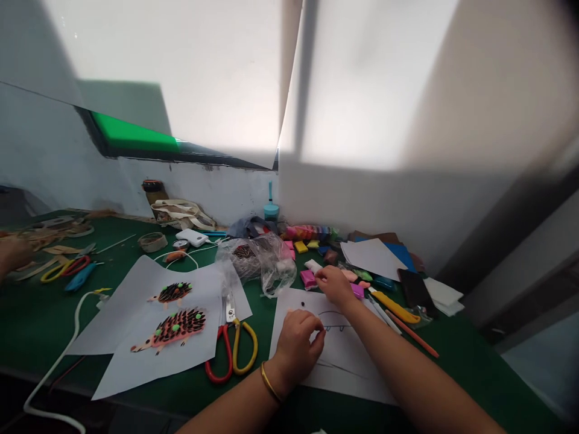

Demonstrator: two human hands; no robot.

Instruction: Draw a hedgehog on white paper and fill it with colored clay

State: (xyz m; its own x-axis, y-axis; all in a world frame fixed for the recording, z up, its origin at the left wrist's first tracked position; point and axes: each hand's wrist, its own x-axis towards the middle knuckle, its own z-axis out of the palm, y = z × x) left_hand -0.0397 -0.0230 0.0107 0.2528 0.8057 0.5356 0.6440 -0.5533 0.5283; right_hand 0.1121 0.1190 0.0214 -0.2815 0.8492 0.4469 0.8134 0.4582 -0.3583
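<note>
A white sheet with a line drawing (332,346) lies in front of me, a small black ball (303,303) on its upper part. My left hand (298,343), with a yellow bangle at the wrist, rests over the sheet; thumb and forefinger are pinched, and whatever is between them is too small to name. My right hand (335,286) reaches across to the sheet's far edge. Its fingers are drawn together beside a white clay piece (313,266) and a pink clay packet (308,279); their tips are partly hidden, so I cannot see what they hold.
Left of the sheet lie scissors (231,337) and papers with hedgehog pictures (178,328). A clear plastic bag (257,259) sits behind. Rightward are a yellow tool (395,307), a brown pencil (414,333) and a dark phone-like slab (416,292). Another person's hand (13,253) shows far left.
</note>
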